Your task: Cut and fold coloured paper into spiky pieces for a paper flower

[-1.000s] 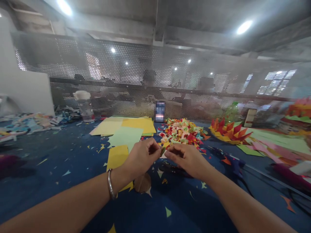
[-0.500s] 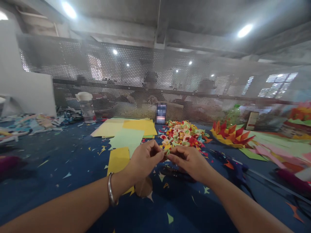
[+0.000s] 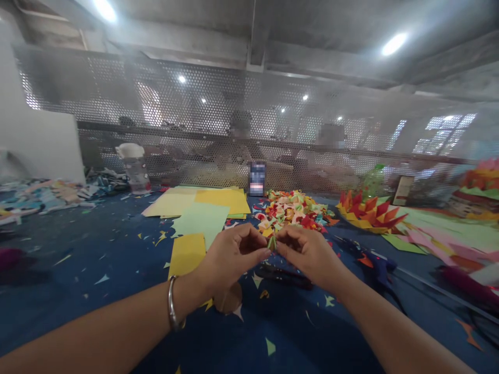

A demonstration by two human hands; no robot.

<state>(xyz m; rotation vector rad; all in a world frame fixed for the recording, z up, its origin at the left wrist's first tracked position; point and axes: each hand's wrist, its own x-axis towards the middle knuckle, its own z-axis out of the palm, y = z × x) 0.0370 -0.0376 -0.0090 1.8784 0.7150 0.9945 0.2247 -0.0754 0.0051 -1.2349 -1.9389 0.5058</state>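
Between my two hands is a small folded piece of green paper [image 3: 272, 242], pinched at its edges. My left hand [image 3: 237, 254], with a silver bangle on its wrist, is closed on the paper's left side. The fingertips of my right hand [image 3: 306, 254] grip its right side. Right behind the hands lies a heap of small folded paper pieces [image 3: 296, 210] in red, yellow, pink and green. Below the hands a dark tool [image 3: 286, 275], perhaps scissors, lies partly hidden. A round brown disc [image 3: 229, 298] sits under my left wrist.
Yellow and pale green paper sheets [image 3: 200, 218] lie left of the heap. A phone [image 3: 257, 179] leans on the perforated screen [image 3: 195, 130]. To the right are an orange paper crown shape [image 3: 370, 213], a blue glue gun [image 3: 378, 265] and a green bottle [image 3: 373, 182]. A white-lidded cup [image 3: 134, 169] stands left.
The fingertips have drawn slightly apart, and the green folded paper shows more upright and open between them. The whole view has shifted a little.
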